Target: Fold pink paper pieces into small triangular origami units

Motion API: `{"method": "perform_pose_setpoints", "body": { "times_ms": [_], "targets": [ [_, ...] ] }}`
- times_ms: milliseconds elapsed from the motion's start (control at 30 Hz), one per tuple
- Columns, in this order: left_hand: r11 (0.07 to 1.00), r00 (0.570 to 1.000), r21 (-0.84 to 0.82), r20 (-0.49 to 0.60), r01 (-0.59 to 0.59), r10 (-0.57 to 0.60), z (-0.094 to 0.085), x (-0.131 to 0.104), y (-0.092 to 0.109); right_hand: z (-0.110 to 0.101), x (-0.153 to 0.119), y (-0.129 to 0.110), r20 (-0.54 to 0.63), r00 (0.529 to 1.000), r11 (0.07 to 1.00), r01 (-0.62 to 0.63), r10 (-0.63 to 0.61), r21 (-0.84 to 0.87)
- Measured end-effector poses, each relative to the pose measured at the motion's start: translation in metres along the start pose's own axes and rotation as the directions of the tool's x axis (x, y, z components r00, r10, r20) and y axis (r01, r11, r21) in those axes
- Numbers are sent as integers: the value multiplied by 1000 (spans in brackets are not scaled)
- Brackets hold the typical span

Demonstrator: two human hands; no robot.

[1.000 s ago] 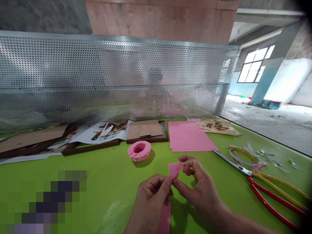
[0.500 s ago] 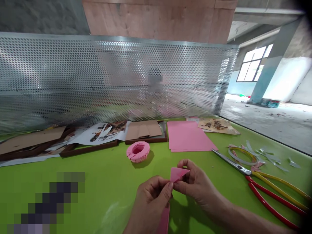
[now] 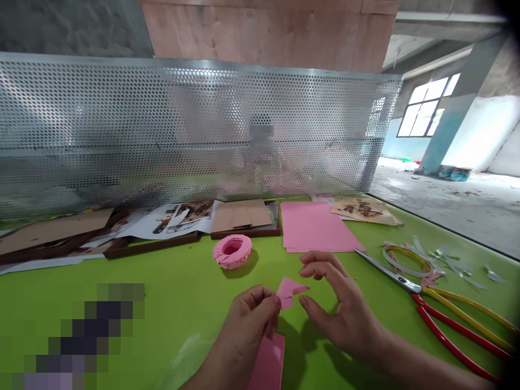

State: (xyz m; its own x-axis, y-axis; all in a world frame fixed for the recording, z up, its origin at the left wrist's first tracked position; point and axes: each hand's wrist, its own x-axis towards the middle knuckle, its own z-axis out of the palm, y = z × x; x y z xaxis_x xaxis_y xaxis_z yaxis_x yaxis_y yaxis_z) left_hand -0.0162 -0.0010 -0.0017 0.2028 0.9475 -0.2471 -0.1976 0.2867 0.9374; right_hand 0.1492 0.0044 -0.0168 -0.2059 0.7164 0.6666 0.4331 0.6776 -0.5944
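A small folded piece of pink paper [image 3: 288, 291] is pinched between the thumb and fingers of my left hand [image 3: 252, 324], its pointed corner turned right. My right hand [image 3: 344, 306] is just right of it, fingers curved and apart, holding nothing. Below my left hand lies a pink paper strip or stack [image 3: 271, 364], partly hidden by that hand. Beyond both hands a ring-shaped piece of pleated pink paper [image 3: 240, 254] rests on the green table [image 3: 170, 309].
Large scissors [image 3: 418, 290] with red and yellow handles lie at the right, beside a roll of tape [image 3: 392, 254] and clear scraps. Pink sheets [image 3: 317, 227] lie behind. Frames with cardboard [image 3: 244, 214] line the back, before a perforated metal screen [image 3: 195, 135].
My right hand has let go of the folded pink paper and opened, moving slightly right. My left hand still holds the paper, and more of the pink strip below shows.
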Motion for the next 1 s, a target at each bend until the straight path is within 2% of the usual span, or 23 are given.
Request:
{"method": "perform_pose_setpoints", "body": {
  "times_ms": [67,167,367,500,800,933,1000],
  "targets": [
    [1000,1000,8,14,2,-2,-1,0,0,-3,2,2,60,987,982,158,-152,-108],
    [1000,999,21,40,10,-11,-1,0,-1,-4,1,3,160,949,928,304,-273,-217],
    [999,993,51,114,8,-14,0,0,-4,-4,-2,1,158,917,855,399,-366,-331],
    [1000,992,20,122,-20,17,0,-1,-5,-4,-4,0,153,911,844,412,-382,-344],
    [996,990,84,138,-41,29,1,-1,-3,-4,-4,-4,125,915,859,403,-384,-316],
    [994,992,77,102,-81,73,3,-3,-2,-2,-3,-6,86,942,922,334,-323,-196],
    [993,992,70,91,-92,86,3,-4,-2,1,-3,-7,56,969,964,247,-242,-100]
  ]
}}
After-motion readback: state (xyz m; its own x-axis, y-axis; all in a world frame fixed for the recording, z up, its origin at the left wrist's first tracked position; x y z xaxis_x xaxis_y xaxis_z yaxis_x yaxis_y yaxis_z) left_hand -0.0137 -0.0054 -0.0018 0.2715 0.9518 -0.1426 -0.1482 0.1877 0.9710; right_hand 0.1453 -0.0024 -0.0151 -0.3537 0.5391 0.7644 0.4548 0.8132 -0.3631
